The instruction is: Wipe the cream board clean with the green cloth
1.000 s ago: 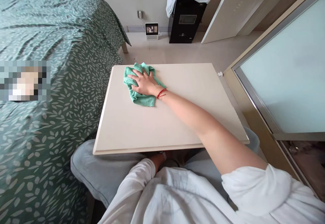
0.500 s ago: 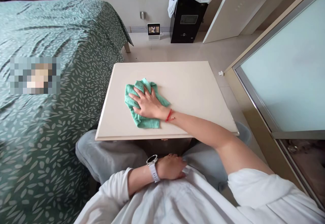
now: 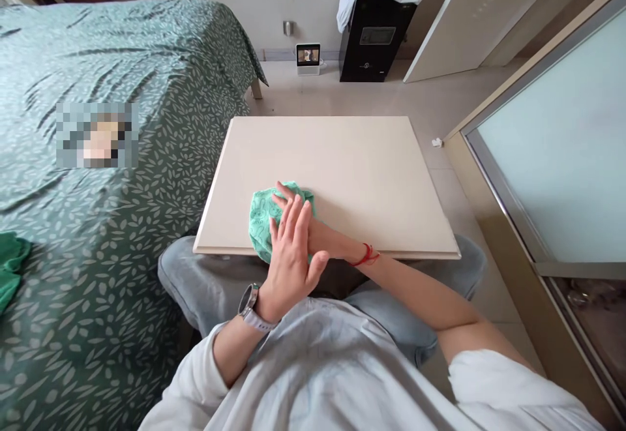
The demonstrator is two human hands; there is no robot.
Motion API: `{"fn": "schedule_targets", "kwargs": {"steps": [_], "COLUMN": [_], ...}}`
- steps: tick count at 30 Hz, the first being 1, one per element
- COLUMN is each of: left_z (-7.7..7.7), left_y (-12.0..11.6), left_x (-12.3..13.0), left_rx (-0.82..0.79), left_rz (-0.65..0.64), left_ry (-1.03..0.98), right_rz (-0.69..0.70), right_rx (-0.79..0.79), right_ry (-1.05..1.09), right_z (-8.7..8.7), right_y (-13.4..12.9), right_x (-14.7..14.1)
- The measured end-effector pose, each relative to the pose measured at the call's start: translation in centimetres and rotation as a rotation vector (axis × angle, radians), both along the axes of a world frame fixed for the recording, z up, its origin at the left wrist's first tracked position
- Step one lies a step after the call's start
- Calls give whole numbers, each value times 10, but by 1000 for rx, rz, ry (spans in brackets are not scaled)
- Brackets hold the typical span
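Note:
A green cloth point(image 3: 264, 212) lies bunched at the front left of the cream tabletop point(image 3: 362, 163), its near part reaching the front edge. My right hand point(image 3: 320, 235), with a red string bracelet at the wrist, is on the cloth and holds it against the top. Some of its fingertips show over the fabric; the rest is covered. My left hand point(image 3: 288, 252), wearing a watch, reaches across the cloth and overlaps my right hand. Its fingers are stretched out, the thumb stands apart, and it grips nothing that I can see.
A bed with a leaf-patterned green cover point(image 3: 161, 177) stands at the left, with another green cloth point(image 3: 12, 265) on it. A small screen point(image 3: 308, 58) and a black cabinet point(image 3: 376, 40) topped with clothes stand by the wall. A frosted sliding door point(image 3: 562, 137) is at the right.
My right hand has drawn the green cloth toward me, to the table's front edge, bunching it. My left hand has risen from my lap to my right hand. The view has shifted slightly.

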State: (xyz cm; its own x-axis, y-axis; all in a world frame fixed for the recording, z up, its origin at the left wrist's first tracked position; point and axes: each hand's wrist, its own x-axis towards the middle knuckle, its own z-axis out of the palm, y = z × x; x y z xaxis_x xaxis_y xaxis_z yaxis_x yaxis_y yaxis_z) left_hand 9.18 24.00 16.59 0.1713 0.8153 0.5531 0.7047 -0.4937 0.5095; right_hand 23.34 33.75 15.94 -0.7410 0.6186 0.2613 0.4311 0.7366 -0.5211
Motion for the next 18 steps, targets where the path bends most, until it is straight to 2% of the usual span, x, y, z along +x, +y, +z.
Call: {"fn": "schedule_targets", "kwargs": {"steps": [2, 4, 6, 7, 8, 10, 12, 14, 16, 18], "left_z": [-15, -22, -19, -13, -5, 12, 26, 33, 34, 33], "left_y": [12, 21, 31, 38, 48, 74, 107, 144, 177, 205], "left_x": [2, -2, -11, -15, -18, -22, -22, -22, -23, -27], "left_rx": [-49, -88, -155, -220, -303, -495, -602, -599, -589, -586], "left_rz": [89, 112, 79, 73, 84, 135, 201, 232, 275, 303], "left_ry": [85, 206, 342, 407, 466, 559, 569, 549, 524, 503], "right_rz": [-203, -460, -626, -634, -584, -342, -33, 194, 283, 284], "right_rx": [-22, 1, 49, 65, 86, 155, 232, 275, 271, 275], "right_ry": [190, 306, 326, 303, 268, 155, -8, -175, -315, -406], "right_z": [-12, -21, -22, -19, -14, 1, 20, 38, 54, 67], "right_y": [-3, -17, -36, -45, -51, -53, -39, -13, 18, 45], "right_x": [10, 20, 28, 30, 30, 21, 2, -24, -52, -76]}}
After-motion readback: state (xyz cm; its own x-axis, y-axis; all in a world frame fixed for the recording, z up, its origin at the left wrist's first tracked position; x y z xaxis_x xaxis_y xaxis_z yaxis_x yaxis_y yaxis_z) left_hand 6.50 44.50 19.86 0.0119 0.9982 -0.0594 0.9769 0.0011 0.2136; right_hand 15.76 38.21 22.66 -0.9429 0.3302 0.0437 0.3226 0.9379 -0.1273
